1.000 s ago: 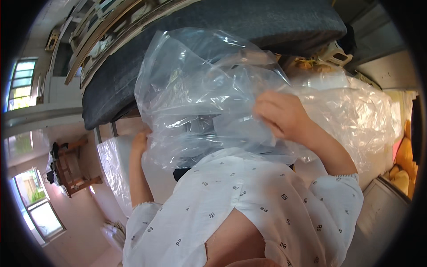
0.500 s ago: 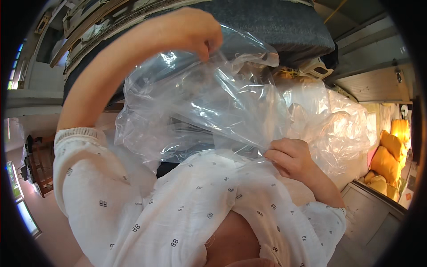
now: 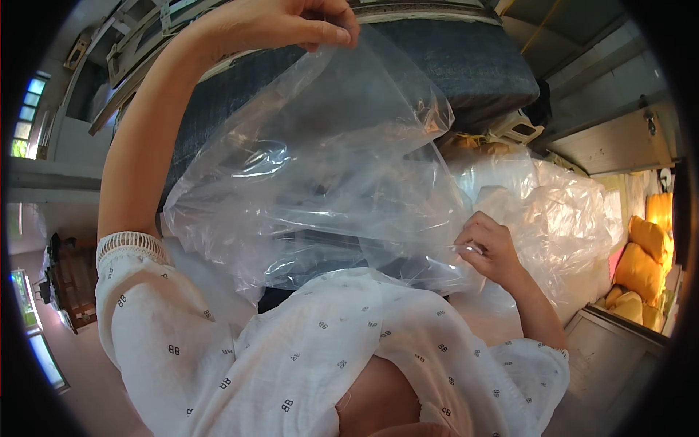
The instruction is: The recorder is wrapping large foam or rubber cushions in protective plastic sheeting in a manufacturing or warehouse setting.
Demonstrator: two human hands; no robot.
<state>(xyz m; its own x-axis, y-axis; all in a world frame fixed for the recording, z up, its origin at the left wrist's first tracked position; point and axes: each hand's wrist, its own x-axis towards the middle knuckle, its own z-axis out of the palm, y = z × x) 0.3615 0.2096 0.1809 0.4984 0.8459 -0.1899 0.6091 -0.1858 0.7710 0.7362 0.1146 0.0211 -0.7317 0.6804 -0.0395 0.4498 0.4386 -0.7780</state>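
A large sheet of clear plastic film [image 3: 313, 167], perhaps a bag, hangs in front of my body. My left hand [image 3: 324, 25], raised at the top, pinches its upper edge. Lower on the right, my right hand [image 3: 491, 246] is closed on a gathered edge of the same plastic. Between the two hands the plastic is stretched out, with creases and bright reflections. Its lower folds rest by my white patterned shirt [image 3: 328, 328]. Whether it is one layer or two, I cannot tell.
A dark grey cloth-covered surface [image 3: 466, 65] lies behind the plastic. More crumpled clear plastic [image 3: 568, 218] is heaped at the right. Beyond it are yellow bundles [image 3: 637, 262]. A pale plastic object with an opening [image 3: 515, 129] sits at the cloth's edge. Dark wooden furniture [image 3: 73, 284] stands far left.
My left hand has risen, drawing the plastic's upper edge up and spreading it. The right hand has moved slightly right and up, still gripping the plastic.
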